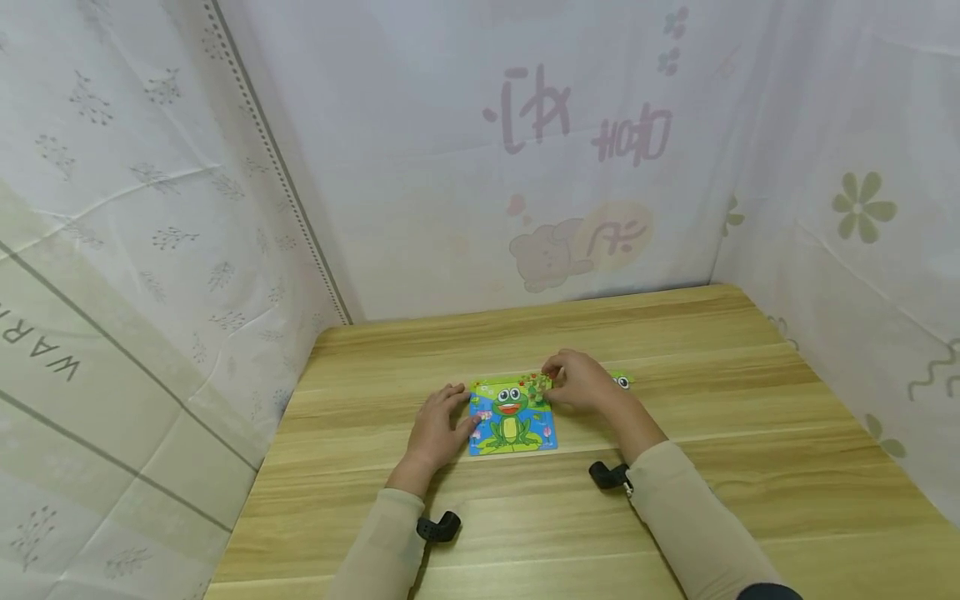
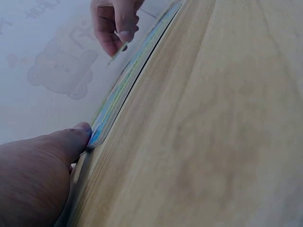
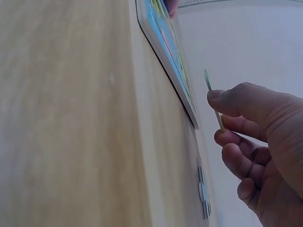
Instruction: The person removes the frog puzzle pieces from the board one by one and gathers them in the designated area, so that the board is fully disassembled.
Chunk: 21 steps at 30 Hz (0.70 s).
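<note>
A square frog puzzle board (image 1: 512,421) lies flat on the table. The left hand (image 1: 438,427) rests at its left edge; in the left wrist view the thumb of that hand (image 2: 38,165) touches the board's edge (image 2: 102,132). The right hand (image 1: 588,383) is at the board's upper right corner. In the right wrist view the right hand (image 3: 265,137) pinches a thin flat piece (image 3: 213,99) between thumb and fingers, held on edge above and apart from the board (image 3: 175,61).
Another piece with printed eyes (image 1: 622,381) lies on the wooden table (image 1: 675,433) just past the right hand; the right wrist view shows this loose piece (image 3: 204,191) flat beyond the board. Printed curtains (image 1: 450,167) stand behind and at both sides.
</note>
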Available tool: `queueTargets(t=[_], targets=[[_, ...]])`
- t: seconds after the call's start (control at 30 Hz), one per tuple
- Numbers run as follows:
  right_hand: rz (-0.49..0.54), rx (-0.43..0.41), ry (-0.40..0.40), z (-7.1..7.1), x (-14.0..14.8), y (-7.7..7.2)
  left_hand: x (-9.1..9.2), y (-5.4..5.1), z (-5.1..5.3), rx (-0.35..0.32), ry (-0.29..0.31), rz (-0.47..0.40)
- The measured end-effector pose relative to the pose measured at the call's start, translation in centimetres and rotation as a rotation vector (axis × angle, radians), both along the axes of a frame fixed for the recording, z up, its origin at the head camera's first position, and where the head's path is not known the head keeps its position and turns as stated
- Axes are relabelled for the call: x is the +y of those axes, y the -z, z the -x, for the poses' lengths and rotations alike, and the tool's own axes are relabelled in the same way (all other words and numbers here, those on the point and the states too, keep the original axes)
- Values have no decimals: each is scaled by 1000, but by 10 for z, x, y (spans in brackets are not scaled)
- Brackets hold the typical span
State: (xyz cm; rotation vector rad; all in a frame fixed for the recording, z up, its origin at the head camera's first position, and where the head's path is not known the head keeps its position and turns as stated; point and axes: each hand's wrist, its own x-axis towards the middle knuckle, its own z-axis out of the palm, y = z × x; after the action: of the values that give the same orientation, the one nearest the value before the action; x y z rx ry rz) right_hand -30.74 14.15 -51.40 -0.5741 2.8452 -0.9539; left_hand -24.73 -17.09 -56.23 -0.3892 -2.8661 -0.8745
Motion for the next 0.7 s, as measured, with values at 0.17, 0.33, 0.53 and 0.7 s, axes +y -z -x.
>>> queueTargets(t=[0.17,0.33,0.53,0.7], targets=[[11,-4,-8,-1,8,0,-1,-1,0,12,-4,8],[50,-7,-3,-1,20,-2,0,-2,0,9,1,1],[65,-24,12,1,37,-2,1,-3,-1,13,10,9],[101,-39,44,4,55,-4,0,-3,0,22,14,6]])
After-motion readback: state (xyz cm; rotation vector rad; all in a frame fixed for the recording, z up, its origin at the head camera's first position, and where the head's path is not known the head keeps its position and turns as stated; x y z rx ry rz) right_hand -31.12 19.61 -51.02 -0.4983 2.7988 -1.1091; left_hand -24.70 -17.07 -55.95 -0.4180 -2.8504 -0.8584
